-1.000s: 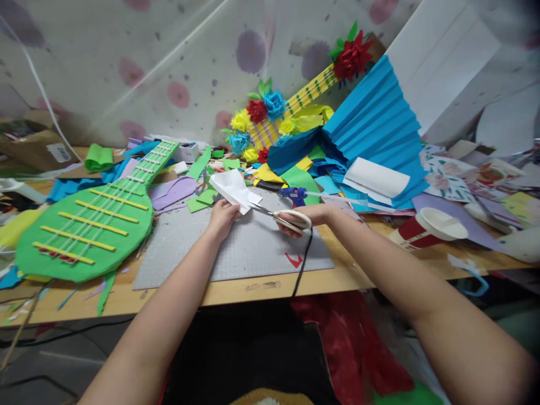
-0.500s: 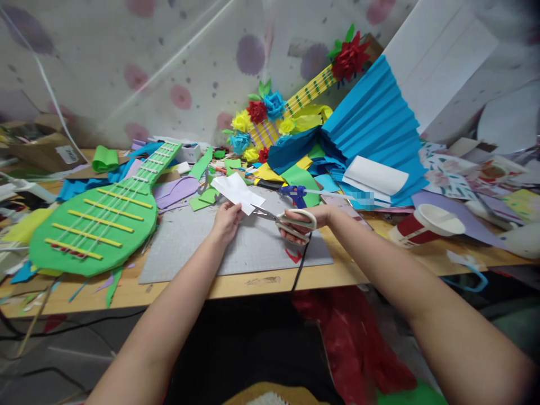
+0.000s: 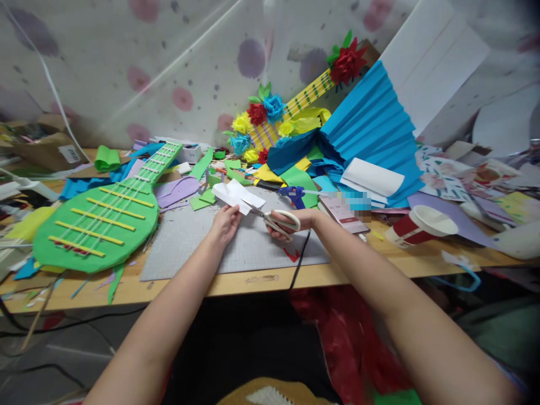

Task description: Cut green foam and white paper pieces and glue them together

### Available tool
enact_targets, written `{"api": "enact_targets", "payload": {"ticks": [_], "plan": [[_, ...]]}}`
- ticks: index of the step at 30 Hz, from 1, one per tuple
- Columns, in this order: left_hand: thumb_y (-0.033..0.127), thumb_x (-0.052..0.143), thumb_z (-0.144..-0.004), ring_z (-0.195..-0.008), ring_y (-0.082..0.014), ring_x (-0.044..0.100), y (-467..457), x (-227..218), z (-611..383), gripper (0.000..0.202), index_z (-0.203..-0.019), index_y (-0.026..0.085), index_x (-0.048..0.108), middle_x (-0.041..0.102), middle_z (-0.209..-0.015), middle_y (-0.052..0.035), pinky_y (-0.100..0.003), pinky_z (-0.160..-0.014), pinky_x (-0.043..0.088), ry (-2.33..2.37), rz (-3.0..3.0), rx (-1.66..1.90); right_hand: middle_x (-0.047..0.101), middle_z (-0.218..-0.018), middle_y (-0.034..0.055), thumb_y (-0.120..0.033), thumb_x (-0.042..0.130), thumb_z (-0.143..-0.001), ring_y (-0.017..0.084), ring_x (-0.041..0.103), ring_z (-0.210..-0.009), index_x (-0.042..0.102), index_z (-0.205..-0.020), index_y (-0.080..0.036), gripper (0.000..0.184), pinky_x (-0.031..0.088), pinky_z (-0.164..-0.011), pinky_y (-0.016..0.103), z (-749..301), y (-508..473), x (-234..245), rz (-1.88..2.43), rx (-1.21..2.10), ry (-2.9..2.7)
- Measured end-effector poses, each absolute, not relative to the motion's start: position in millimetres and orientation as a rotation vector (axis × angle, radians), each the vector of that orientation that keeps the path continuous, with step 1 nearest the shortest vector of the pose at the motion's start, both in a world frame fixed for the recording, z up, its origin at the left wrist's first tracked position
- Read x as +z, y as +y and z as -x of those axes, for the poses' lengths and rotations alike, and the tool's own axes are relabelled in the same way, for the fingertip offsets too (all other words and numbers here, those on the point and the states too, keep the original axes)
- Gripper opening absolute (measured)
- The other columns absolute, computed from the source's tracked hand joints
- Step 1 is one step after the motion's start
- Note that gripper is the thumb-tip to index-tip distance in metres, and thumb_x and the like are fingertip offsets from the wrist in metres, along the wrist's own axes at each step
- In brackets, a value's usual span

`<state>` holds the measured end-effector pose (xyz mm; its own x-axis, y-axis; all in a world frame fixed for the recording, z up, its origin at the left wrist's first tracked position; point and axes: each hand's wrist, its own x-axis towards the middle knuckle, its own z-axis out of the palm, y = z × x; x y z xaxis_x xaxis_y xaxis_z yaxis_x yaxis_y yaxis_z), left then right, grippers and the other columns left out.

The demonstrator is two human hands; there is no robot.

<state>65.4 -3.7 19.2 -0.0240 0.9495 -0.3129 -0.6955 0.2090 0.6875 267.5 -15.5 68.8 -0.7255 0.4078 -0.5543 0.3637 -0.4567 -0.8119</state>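
Note:
Pinched at its lower edge by my left hand (image 3: 226,224), a piece of white paper (image 3: 236,194) is held above the grey cutting mat (image 3: 177,247). A slit runs into the paper from its right side. My right hand (image 3: 282,223) grips a pair of scissors (image 3: 291,218) by the pale handles, its fingers in the loops. The blades point left and lie at the paper, partly covered by it. Just behind my right hand rests a blue glue gun (image 3: 293,195).
To the left lies a green paper lute (image 3: 95,230). A yellow paper guitar (image 3: 310,93) with paper flowers and a blue pleated sheet (image 3: 371,132) stand behind. A phone (image 3: 343,214) and a red-white paper cup (image 3: 415,228) are at right; a black cable (image 3: 300,261) crosses the front edge.
My right hand and the scissors have moved left, bringing the blades farther into the white paper. My left hand keeps its hold. The view has shifted slightly.

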Motion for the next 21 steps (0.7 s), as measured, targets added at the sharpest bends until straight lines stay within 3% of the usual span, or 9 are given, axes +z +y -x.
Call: {"api": "enact_targets", "payload": {"ticks": [8, 21], "plan": [[-0.003, 0.051, -0.074, -0.066, -0.0063, 0.062, -9, 25, -70, 0.016, -0.074, 0.011, 0.058, 0.065, -0.071, -0.0024, -0.016, -0.071, 0.051, 0.848, -0.334, 1.335, 0.054, -0.066, 0.0036, -0.053, 0.042, -0.085, 0.009, 0.05, -0.059, 0.054, -0.081, -0.009, 0.046, 0.039, -0.053, 0.019, -261, -17, 73, 1.257, 2.354, -1.557], [-0.004, 0.049, -0.075, -0.066, -0.007, 0.062, -12, 30, -71, 0.018, -0.07, 0.011, 0.056, 0.064, -0.07, -0.003, -0.017, -0.072, 0.051, 0.865, -0.319, 1.322, 0.051, -0.061, 0.0019, -0.053, 0.031, -0.089, 0.009, 0.048, -0.054, 0.052, -0.081, -0.011, 0.047, 0.038, -0.05, 0.02, -259, -18, 76, 1.228, 2.351, -1.627]]}}
